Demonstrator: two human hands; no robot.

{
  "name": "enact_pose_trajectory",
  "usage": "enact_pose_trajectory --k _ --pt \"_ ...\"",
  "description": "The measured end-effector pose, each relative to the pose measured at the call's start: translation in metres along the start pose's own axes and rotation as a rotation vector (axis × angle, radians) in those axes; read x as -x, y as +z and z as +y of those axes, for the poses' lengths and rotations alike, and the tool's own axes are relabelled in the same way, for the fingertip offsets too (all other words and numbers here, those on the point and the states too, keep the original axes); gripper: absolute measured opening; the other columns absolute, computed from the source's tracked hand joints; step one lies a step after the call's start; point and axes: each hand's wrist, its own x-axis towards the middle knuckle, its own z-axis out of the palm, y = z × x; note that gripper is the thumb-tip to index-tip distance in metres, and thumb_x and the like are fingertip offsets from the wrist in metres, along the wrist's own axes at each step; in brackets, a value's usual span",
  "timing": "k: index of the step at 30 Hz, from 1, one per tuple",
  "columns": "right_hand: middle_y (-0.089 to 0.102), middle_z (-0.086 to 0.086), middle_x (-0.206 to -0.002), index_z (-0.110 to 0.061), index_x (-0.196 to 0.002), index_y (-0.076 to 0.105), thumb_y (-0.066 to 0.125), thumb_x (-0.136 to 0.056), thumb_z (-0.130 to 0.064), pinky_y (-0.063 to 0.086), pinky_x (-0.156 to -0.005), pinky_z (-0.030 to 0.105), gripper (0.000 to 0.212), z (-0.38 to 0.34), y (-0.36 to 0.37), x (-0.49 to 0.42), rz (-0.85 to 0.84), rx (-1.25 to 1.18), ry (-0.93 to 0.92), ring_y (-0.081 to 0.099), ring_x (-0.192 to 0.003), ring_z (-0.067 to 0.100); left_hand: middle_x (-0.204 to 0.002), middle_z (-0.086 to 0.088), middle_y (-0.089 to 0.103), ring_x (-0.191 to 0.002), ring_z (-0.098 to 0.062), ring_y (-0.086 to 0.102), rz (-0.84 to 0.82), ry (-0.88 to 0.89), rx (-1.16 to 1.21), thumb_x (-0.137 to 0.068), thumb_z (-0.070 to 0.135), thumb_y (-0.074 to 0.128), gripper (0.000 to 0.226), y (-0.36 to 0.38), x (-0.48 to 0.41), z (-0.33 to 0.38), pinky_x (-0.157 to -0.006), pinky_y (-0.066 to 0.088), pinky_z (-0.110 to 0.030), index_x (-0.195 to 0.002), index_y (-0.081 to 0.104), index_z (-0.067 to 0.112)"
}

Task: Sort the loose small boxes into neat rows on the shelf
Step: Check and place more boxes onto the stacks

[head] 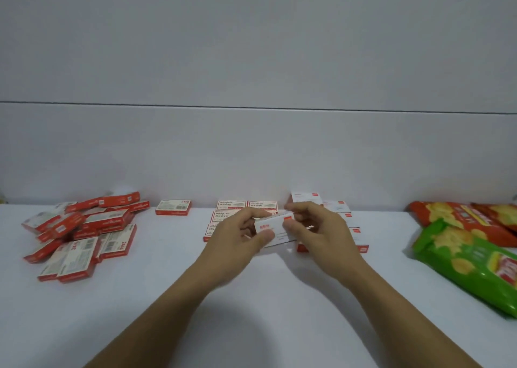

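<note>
Both hands hold one small white-and-red box [275,227] above the white shelf [251,297] at centre. My left hand [240,236] grips its left end, thumb under and fingers curled over the top. My right hand [319,227] pinches its right end. Behind the hands lie neat rows of the same boxes [246,206], more of them behind my right hand [335,205], partly hidden. A loose pile of red-and-white boxes [81,233] sprawls at the left. One single box [173,207] lies flat between the pile and the rows.
Chip bags lie at the right: a green one [470,264] toward the front and red ones [461,213] behind it. A plain grey-white wall [251,88] closes the back of the shelf.
</note>
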Motion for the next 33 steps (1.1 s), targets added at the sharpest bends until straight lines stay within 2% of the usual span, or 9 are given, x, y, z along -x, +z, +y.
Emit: enact_pose_trajectory --k 4,8,13,19,23,25,28,30,33 --pt "0.07 0.004 -0.087 -0.019 -0.11 0.068 0.064 -0.09 -0.011 0.054 -0.063 0.022 0.022 -0.003 0.005 0.002 -0.008 -0.1 0.028 0.065 -0.071 0.011 -0.101 0.005 0.072 -0.088 -0.016 0.069 -0.001 -0.017 0.067 -0.089 0.008 0.064 0.023 0.0 0.002 -0.001 -0.068 0.056 -0.028 -0.108 0.063 0.023" --pt "0.072 0.007 -0.092 -0.018 -0.108 0.069 0.062 -0.091 -0.008 0.055 -0.064 0.023 0.021 -0.004 0.003 0.002 -0.008 -0.202 0.073 0.067 -0.076 0.011 -0.102 0.002 0.072 -0.09 -0.018 0.069 -0.008 -0.031 0.099 -0.091 0.007 0.062 0.024 0.0 0.002 -0.001 -0.068 0.056 -0.032 -0.108 0.063 0.023" --pt "0.073 0.009 -0.092 -0.018 -0.106 0.069 0.06 -0.092 -0.007 0.06 -0.07 0.034 0.02 -0.004 0.004 0.002 -0.002 -0.243 0.095 0.07 -0.086 0.016 -0.107 0.006 0.071 -0.097 -0.013 0.067 -0.079 -0.022 0.075 -0.08 0.006 0.075 0.043 -0.003 0.004 0.002 -0.076 0.058 -0.029 -0.114 0.061 0.027" --pt "0.075 0.0 -0.09 -0.02 -0.102 0.07 0.059 -0.092 -0.007 0.06 -0.072 0.04 0.02 -0.009 0.006 0.004 0.027 -0.248 0.096 0.071 -0.088 0.017 -0.108 0.006 0.069 -0.096 -0.013 0.068 -0.101 -0.003 0.102 -0.072 0.001 0.08 0.056 -0.002 0.006 0.004 -0.076 0.058 -0.029 -0.117 0.059 0.026" --pt "0.075 -0.004 -0.088 -0.024 -0.098 0.071 0.062 -0.092 -0.013 0.057 -0.074 0.055 0.016 -0.011 0.006 0.005 0.057 -0.205 0.107 0.072 -0.084 0.019 -0.113 0.01 0.063 -0.102 -0.009 0.062 -0.072 0.05 -0.096 -0.072 0.015 0.083 0.061 -0.001 0.008 0.004 -0.066 0.054 -0.019 -0.118 0.052 0.04" --pt "0.075 -0.005 -0.087 -0.024 -0.097 0.07 0.063 -0.091 -0.016 0.056 -0.07 0.057 0.012 -0.01 0.005 0.005 0.082 -0.151 0.105 0.072 -0.081 0.02 -0.109 0.013 0.062 -0.1 -0.002 0.059 -0.007 0.079 -0.166 -0.072 0.02 0.083 0.058 0.0 0.008 0.004 -0.064 0.051 -0.016 -0.114 0.049 0.04" --pt "0.073 -0.008 -0.092 -0.025 -0.1 0.068 0.065 -0.09 -0.016 0.059 -0.068 0.048 0.015 -0.008 0.001 0.003 0.092 0.004 0.018 0.071 -0.084 0.016 -0.097 0.02 0.058 -0.081 0.008 0.053 0.067 0.157 -0.309 -0.073 0.028 0.082 0.049 0.0 0.008 0.006 -0.061 0.044 -0.009 -0.109 0.05 0.037" --pt "0.066 -0.012 -0.108 -0.029 -0.109 0.064 0.07 -0.085 -0.016 0.059 -0.074 0.032 0.028 -0.006 -0.002 0.003 0.03 0.153 -0.089 0.067 -0.092 0.008 -0.098 0.021 0.057 -0.084 0.005 0.051 0.085 0.198 -0.359 -0.074 0.033 0.081 0.047 -0.001 0.008 0.006 -0.063 0.043 -0.009 -0.109 0.05 0.039" --pt "0.052 -0.014 -0.129 -0.03 -0.124 0.059 0.077 -0.079 -0.022 0.046 -0.089 0.015 0.049 -0.001 -0.005 0.004 -0.08 0.406 -0.267 0.054 -0.111 0.0 -0.102 0.02 0.058 -0.088 0.0 0.052 0.093 0.233 -0.374 -0.075 0.035 0.079 0.046 -0.003 0.006 0.001 -0.065 0.043 -0.011 -0.113 0.053 0.038"
